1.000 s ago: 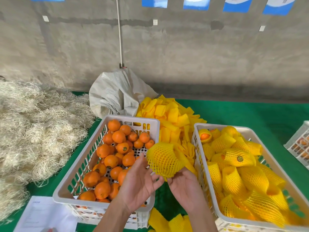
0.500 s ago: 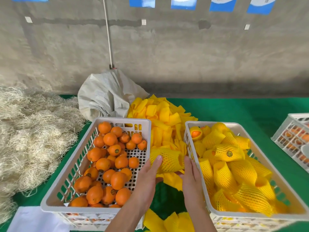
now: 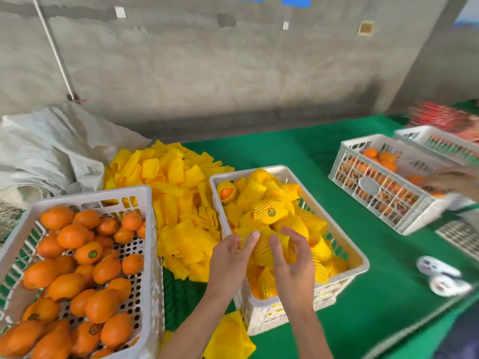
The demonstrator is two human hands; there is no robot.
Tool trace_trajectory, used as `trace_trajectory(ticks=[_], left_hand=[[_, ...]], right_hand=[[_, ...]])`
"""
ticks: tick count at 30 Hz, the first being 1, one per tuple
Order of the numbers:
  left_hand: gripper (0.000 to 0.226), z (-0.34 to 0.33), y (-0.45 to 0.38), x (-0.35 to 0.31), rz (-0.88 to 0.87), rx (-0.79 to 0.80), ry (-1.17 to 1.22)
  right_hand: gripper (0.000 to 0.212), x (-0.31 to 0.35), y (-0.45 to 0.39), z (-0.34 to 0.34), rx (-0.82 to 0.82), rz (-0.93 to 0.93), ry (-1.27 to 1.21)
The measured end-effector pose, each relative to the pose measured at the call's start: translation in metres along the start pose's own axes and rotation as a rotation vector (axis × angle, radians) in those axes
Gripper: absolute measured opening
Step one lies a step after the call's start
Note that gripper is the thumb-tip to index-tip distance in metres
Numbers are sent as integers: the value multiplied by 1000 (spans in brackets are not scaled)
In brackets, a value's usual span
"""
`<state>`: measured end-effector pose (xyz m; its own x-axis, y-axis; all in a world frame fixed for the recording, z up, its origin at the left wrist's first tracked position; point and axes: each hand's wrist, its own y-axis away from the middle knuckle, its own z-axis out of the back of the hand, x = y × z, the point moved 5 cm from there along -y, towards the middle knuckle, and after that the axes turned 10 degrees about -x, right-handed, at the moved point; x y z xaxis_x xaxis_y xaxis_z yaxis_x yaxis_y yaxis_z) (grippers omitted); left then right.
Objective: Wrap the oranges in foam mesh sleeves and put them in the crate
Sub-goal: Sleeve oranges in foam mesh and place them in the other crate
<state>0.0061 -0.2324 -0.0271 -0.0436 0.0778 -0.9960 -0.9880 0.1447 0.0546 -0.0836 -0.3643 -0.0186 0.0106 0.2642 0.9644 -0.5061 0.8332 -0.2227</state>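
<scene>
Both my hands are over the near end of the white crate [image 3: 285,170] on the right, which is full of oranges in yellow foam mesh. My left hand [image 3: 229,260] and my right hand [image 3: 294,265] hold one wrapped orange [image 3: 261,251] between them, thumbs on top, low among the other wrapped ones. To the left, another white crate [image 3: 146,203] holds several bare oranges [image 3: 75,235]. Between the two crates and behind them lies a heap of empty yellow foam mesh sleeves [image 3: 176,174].
A white sack [image 3: 51,151] slumps at the back left against the concrete wall. On the green cloth to the right stand two more white crates [image 3: 375,189], with another person's blurred hand [image 3: 456,180] over them. Small white round items [image 3: 438,268] lie near the right edge.
My hands carried the wrapped orange from the gap between the crates rightward and down into the right crate. The view swung right, bringing the far crates and another person's hand in.
</scene>
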Motion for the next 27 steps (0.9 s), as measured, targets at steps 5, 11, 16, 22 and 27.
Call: trace_trajectory(ticks=[5, 11, 16, 22, 27], left_hand=[[45, 24, -17, 3, -52, -104, -160], [28, 111, -38, 1, -220, -235, -320], [29, 204, -53, 33, -157, -404, -374], [43, 257, -107, 94, 68, -268, -621], [60, 257, -160, 136, 194, -150, -908]], right_hand=[[65, -1, -3, -14, 118, 55, 101], [59, 13, 24, -88, 325, 149, 110], [52, 5, 51, -158, 487, 238, 323], [56, -45, 57, -235, 618, 225, 591], [71, -105, 40, -266, 620, 109, 862]])
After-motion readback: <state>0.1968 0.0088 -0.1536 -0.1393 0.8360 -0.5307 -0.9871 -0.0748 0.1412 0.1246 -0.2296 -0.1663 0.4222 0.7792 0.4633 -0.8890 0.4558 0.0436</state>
